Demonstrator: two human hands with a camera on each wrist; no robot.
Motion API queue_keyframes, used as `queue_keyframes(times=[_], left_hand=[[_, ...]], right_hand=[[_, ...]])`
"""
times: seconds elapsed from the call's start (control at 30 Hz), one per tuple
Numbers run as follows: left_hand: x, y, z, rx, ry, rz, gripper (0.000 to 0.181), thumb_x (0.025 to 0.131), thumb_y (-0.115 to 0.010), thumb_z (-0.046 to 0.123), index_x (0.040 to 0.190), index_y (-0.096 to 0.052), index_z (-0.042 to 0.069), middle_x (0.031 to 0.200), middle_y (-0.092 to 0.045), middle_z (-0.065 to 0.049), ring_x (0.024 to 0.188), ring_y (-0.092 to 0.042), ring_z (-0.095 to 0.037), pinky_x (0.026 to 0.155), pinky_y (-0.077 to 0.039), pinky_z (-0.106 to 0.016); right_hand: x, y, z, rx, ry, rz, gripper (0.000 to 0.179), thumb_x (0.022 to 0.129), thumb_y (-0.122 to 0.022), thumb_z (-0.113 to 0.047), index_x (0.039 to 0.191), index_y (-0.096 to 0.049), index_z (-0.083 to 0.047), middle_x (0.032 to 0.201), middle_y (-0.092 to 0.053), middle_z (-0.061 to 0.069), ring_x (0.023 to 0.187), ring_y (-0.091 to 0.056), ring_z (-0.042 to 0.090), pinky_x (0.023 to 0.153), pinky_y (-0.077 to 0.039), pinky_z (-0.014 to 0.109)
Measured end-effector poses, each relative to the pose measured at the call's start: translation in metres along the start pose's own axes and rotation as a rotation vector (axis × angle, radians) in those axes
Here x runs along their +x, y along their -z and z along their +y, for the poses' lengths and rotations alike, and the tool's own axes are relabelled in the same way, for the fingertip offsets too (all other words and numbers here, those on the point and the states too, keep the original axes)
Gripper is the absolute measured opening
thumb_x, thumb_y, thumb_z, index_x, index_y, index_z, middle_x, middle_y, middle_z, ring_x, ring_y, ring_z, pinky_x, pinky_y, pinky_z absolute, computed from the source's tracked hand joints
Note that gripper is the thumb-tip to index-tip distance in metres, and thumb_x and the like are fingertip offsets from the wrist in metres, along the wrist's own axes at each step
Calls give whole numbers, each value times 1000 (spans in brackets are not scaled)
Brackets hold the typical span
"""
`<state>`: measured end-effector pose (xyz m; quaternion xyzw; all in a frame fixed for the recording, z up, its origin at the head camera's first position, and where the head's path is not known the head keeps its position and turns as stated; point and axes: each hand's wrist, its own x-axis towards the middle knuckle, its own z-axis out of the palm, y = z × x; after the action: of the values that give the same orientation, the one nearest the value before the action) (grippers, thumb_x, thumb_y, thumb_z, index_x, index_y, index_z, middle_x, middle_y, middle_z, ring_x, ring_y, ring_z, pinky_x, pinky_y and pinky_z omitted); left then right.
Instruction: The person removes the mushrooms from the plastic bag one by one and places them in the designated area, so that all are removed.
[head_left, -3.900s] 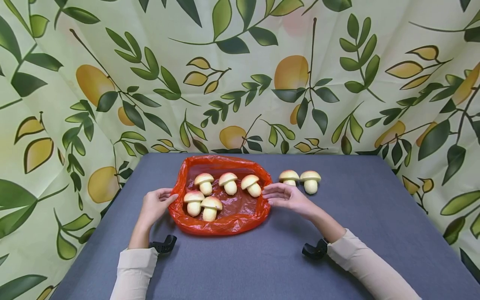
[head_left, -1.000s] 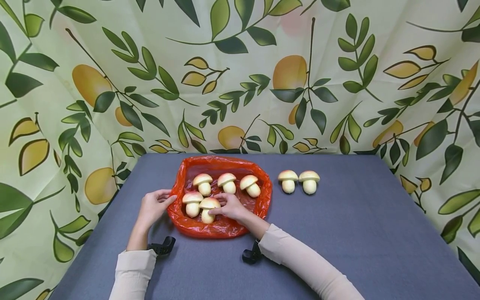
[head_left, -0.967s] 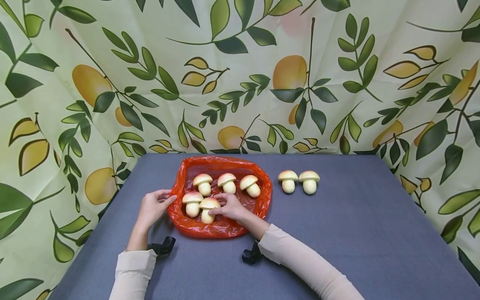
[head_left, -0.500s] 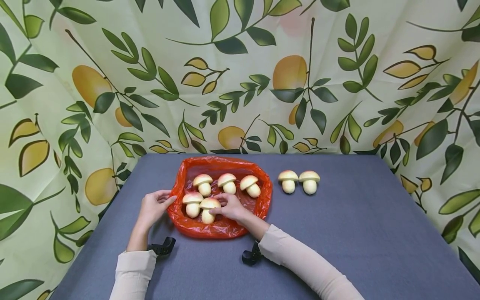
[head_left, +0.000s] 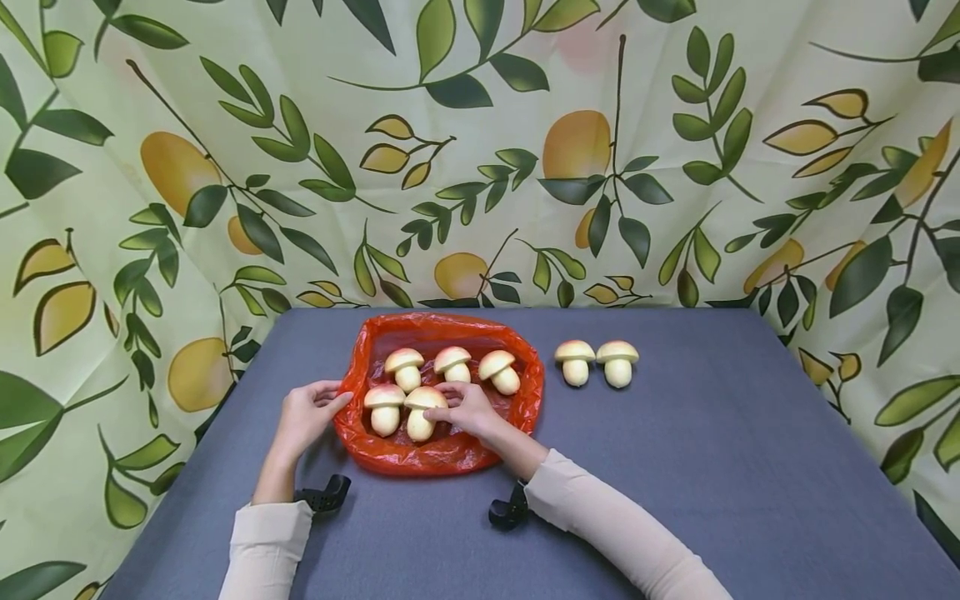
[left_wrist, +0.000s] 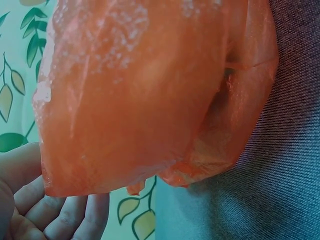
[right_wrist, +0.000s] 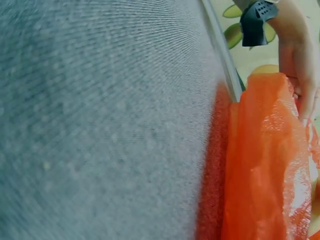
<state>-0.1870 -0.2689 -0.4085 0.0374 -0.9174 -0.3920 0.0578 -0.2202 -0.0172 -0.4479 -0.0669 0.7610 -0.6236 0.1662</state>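
A red plastic bag lies with its mouth spread wide on the table, and several toy mushrooms stand inside it. My left hand pinches the bag's left rim between thumb and fingers. In the left wrist view the bag fills the middle, with curled fingers below its edge. Inside the bag, my right hand grips the front mushroom from its right side, thumb at the stem. Another mushroom is close on its left. The right wrist view shows the bag's outer wall, but the right hand is hidden there.
Two more mushrooms, one on the left and one on the right, stand side by side to the right of the bag. Grey cloth covers the table. A leaf-patterned curtain hangs behind it.
My right hand has left the bag's right rim and reached in to the front mushroom. In the last half second that mushroom has shifted slightly up and right with it. My left hand stays put.
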Motion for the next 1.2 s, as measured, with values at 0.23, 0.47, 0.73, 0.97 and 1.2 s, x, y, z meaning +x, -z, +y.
queue_keyframes(times=[0.23, 0.47, 0.73, 0.97, 1.2], left_hand=[[1, -1, -2, 0, -7, 2, 32, 91, -65, 15, 112, -66, -9, 102, -70, -28, 98, -69, -38, 80, -59, -38], [0, 0, -2, 5, -10, 6, 32, 91, -66, 15, 112, -66, -10, 101, -70, -28, 97, -70, -38, 77, -59, -36], [1, 0, -3, 6, -2, 8, 33, 91, -66, 15, 112, -65, -10, 100, -70, -28, 95, -70, -37, 75, -59, -33], [0, 0, -1, 7, 2, 8, 33, 91, -66, 16, 113, -65, -9, 101, -70, -28, 96, -70, -37, 78, -59, -34], [1, 0, -1, 9, 7, 2, 34, 92, -65, 17, 113, -65, -9, 102, -70, -28, 98, -69, -37, 80, -59, -37]], right_hand=[[-6, 7, -7, 19, 18, -13, 53, 80, -75, -11, 128, -57, 3, 124, -64, 24, 115, -64, 33, 88, -55, 31], [-8, 11, -9, 39, 23, -19, 53, 80, -75, -12, 128, -57, 1, 124, -65, 23, 117, -63, 32, 89, -53, 28], [-11, 15, -7, 50, 12, -15, 53, 80, -75, -12, 129, -57, -1, 124, -64, 22, 115, -64, 30, 85, -53, 25], [-16, 20, -5, 77, 14, -22, 51, 80, -74, -9, 127, -58, 1, 122, -65, 24, 106, -68, 23, 81, -54, 22], [-24, 25, -6, 101, 25, -49, 51, 81, -73, -9, 128, -57, 2, 120, -66, 25, 99, -68, 16, 78, -54, 21]])
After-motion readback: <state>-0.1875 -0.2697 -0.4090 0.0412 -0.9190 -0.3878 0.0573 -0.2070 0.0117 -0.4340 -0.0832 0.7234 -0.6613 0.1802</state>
